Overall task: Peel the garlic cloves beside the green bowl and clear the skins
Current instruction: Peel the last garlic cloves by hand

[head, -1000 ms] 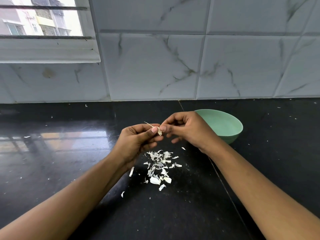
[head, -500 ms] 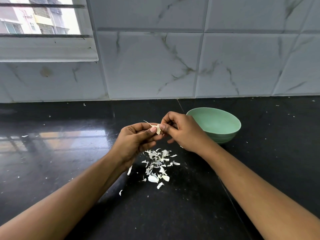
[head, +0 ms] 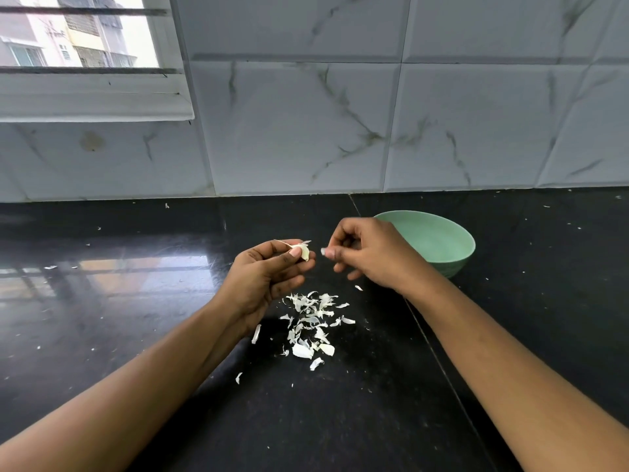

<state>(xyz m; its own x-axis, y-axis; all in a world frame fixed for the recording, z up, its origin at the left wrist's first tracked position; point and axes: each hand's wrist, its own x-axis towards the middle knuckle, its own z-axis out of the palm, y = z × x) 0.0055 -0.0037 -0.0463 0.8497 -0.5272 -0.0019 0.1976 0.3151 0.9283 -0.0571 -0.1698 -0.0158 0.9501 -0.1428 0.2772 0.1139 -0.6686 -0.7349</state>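
Note:
My left hand pinches a pale garlic clove between thumb and fingertips, with loose skin sticking out to the left of it. My right hand hovers just right of the clove, not touching it, with its fingers curled and thumb against forefinger. I cannot tell whether the pale spot at that thumb tip is a nail or a scrap of skin. The green bowl sits right behind my right hand, partly hidden by it. A heap of peeled garlic skins lies on the black counter below both hands.
A few stray skin flakes lie around the heap and farther off on the counter. A marble-tiled wall closes the back of the counter, with a window at the upper left.
My right hand has pulled away to the right from the clove it was touching. My left hand still holds the clove in the same place.

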